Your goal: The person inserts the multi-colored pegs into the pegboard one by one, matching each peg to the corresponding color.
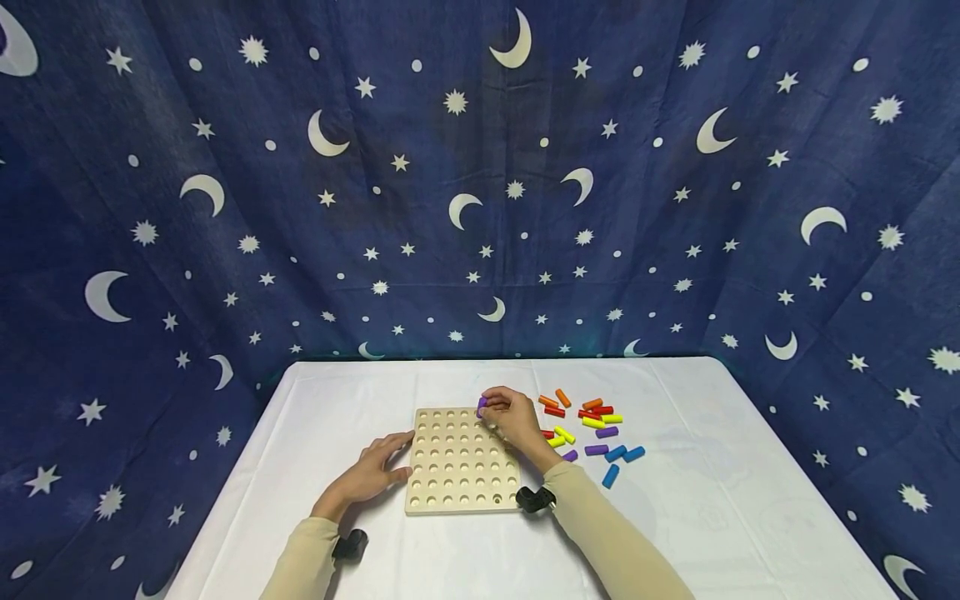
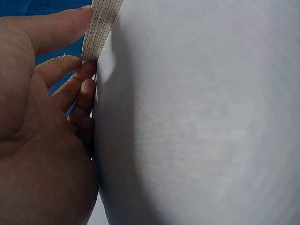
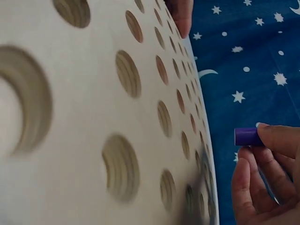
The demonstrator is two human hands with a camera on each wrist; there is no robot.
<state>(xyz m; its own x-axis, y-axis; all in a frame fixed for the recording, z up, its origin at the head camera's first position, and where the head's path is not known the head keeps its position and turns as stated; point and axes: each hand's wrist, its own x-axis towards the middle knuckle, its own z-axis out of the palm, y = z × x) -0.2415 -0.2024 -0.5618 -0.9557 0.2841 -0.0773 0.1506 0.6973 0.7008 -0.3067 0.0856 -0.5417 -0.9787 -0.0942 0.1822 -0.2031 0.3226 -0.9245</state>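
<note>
Right hand (image 1: pixel 516 419) pinches purple peg (image 3: pixel 245 137) by one end over the board's far edge, probably keeping the other end clear. Left hand (image 1: pixel 371 468), loosely spread, touches board (image 1: pixel 456 492), likely steadying it. Loose pegs (image 1: pixel 592 422) right of right hand.

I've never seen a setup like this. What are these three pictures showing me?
There's no machine here: a person in beige sleeves works bare-handed. The wide picture comes from a camera worn on the head; the close-ups come from the black cameras on the wrists. On the white-covered table lies a wooden board with rows of round holes; right of it are scattered pegs in orange, red, yellow, purple and blue. The right hand pinches a purple peg near the board's far edge; the left hand touches the board's left side.
</note>
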